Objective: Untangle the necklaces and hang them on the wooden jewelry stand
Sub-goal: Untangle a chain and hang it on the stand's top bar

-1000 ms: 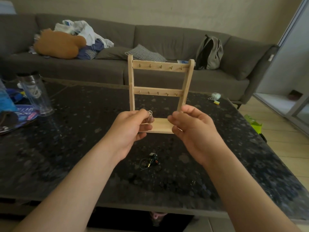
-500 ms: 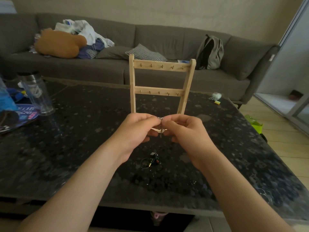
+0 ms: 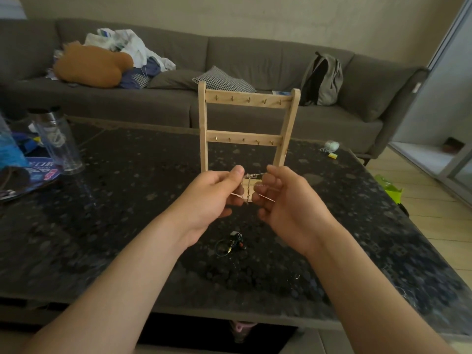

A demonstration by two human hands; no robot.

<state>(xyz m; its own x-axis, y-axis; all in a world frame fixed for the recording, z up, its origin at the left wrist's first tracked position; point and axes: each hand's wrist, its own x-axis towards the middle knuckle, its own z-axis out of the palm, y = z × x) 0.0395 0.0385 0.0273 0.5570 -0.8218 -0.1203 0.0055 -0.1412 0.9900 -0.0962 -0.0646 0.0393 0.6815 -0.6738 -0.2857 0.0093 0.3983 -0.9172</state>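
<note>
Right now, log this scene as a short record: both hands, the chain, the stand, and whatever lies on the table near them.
left hand: pinches the silver chain
right hand: pinches the same chain farther along
silver chain: stretched between the hands, one strand dangling, in front of the stand's base
wooden stand: upright on the dark table, both hook rows bare
tangle: dark cord and small pieces on the table, nearer the person than the hands, untouched

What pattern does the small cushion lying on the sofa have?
The cushion has a fine black-and-white check pattern, seen best in the head view.
</note>
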